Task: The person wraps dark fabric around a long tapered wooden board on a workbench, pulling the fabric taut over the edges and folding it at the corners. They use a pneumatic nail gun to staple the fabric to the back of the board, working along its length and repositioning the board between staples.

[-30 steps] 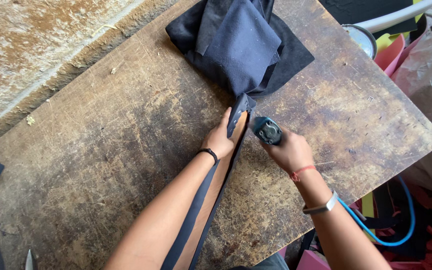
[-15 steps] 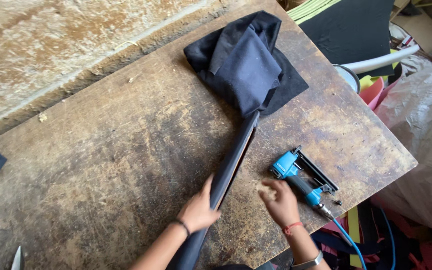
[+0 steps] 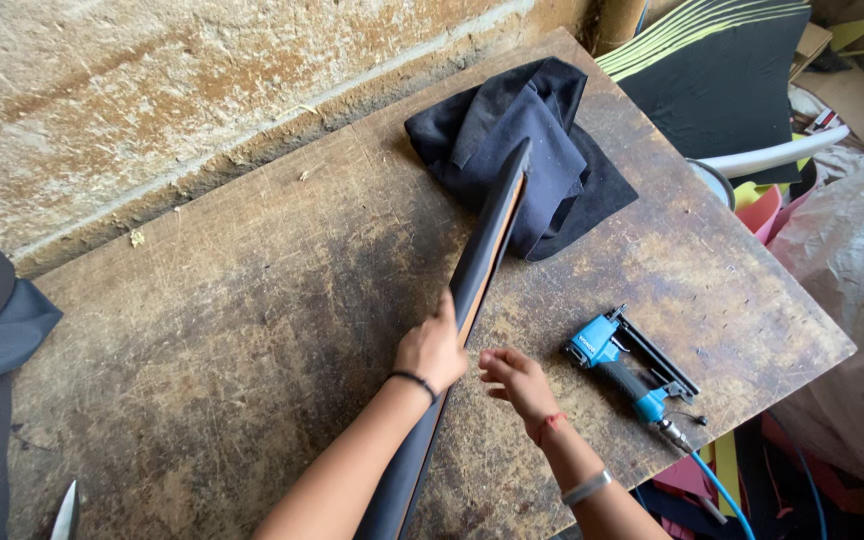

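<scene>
Scarred brown wood forms the bench [image 3: 202,330], its top stained dark and its long rear edge set against a rough plaster wall [image 3: 152,90]. A long narrow strip [image 3: 487,245], wrapped in dark fabric with a bare orange-brown wooden edge showing, runs from the bench's front edge to the pile of dark cloth [image 3: 542,150] near the rear right corner. The left hand [image 3: 434,348] is closed around the strip at mid-length, tilting it up on edge. The right hand [image 3: 514,380] is open, fingers loosely curled, just beside the strip and holding nothing. A blue and black staple gun [image 3: 620,362] lies flat near the bench's right edge, apart from the right hand, with a blue hose [image 3: 717,490] hanging off the front edge. Flat dark foam sheets [image 3: 722,70] with yellow edges are stacked beyond the rear right corner.
</scene>
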A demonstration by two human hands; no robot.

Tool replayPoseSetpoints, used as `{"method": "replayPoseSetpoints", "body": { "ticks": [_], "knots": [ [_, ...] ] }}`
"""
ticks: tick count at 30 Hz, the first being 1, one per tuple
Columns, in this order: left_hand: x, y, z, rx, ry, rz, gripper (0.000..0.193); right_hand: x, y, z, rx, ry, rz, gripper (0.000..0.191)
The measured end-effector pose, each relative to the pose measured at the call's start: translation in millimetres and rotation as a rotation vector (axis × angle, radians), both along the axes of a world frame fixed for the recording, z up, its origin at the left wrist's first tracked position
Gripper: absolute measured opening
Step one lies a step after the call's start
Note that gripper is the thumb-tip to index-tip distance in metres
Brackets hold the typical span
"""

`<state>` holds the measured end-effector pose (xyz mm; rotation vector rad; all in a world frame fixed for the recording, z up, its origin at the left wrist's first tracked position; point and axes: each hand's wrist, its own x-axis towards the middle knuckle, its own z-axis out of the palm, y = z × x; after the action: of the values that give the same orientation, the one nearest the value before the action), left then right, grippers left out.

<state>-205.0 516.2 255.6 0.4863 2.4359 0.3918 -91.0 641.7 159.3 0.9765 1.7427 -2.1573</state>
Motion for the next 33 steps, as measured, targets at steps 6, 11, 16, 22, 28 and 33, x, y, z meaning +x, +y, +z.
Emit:
{"method": "replayPoseSetpoints", "body": {
  "ticks": [6,11,16,22,28,33],
  "knots": [
    [-16,37,-30,0.005,0.062,-0.058,0.098,-72,33,-19,-0.479,0.100,-0.248,0.036],
    [-26,3,-77,0.705,-0.207,-0.008,0.100,-138,77,-46,-0.359,0.042,-0.384,0.042],
    [-54,16,-126,1.105,-0.469,0.105,0.085,-195,91,-68,-0.023,0.063,-0.604,0.039],
    [-97,58,-158,1.215,-0.463,0.120,0.082,-197,75,-104,0.258,0.255,-0.598,0.037],
    [-136,102,-166,0.952,-0.141,-0.106,0.083,-194,67,-116,0.173,0.279,-0.653,0.032],
    [-161,137,-161,0.778,0.035,-0.218,0.082,-189,69,-119,0.125,0.225,-0.647,0.029]
  ]
}}
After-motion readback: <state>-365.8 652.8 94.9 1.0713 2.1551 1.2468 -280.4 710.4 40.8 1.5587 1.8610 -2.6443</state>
